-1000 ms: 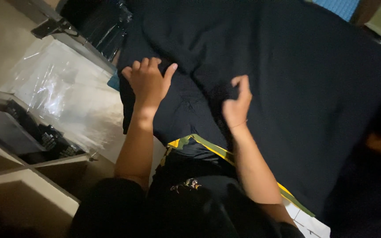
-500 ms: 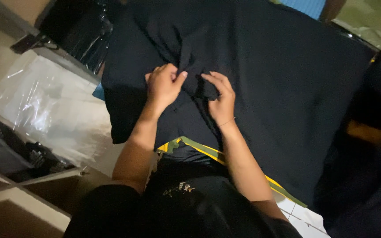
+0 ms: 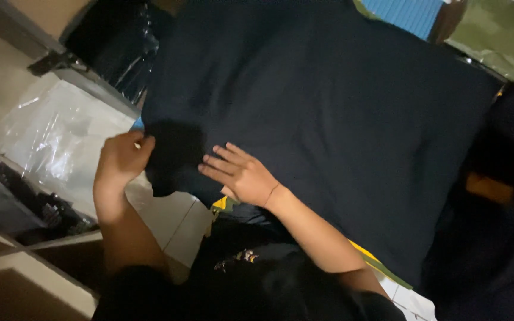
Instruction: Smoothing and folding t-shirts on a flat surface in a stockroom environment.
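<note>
1. Where the fingers of the left hand (image 3: 121,157) curl inward, they pinch the left edge of the black garment (image 3: 328,113), left of the frame's centre.
2. Fingers of the right hand (image 3: 240,173) lie spread and flat, pressed palm-down on the same cloth just right of the pinched edge; a thin band circles that wrist.
3. Between the two hands a small flap of the dark fabric hangs over the edge.
4. Spread wide, the black garment fills the centre and upper right of the frame, smooth across most of its surface.
5. Beneath its lower edge, a yellow and green strip (image 3: 382,268) shows beside the right forearm.
6. Clear plastic sheeting (image 3: 60,137) lies at the left of the frame, just beside the left hand.
7. Pale shelving (image 3: 25,261) occupies the lower left corner, with dark items inside one compartment.
8. A blue ribbed surface (image 3: 411,15) peeks out at the top edge.
</note>
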